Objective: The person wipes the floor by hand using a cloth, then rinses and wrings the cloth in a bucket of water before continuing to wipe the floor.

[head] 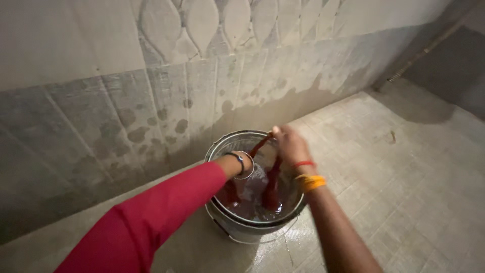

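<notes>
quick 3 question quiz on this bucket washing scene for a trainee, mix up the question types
1. True or false: the right hand lifts a strip of dark red cloth above the metal bucket.
2. Multiple choice: the left hand is A) flat on the tiled floor, B) down inside the bucket, C) pressed on the tiled wall.
3. Fill in: the wall behind the bucket is marked with wet ____.

Key
1. True: the cloth hangs from that hand into the water.
2. B: it reaches down inside the rim, mostly hidden.
3. splashes
</notes>
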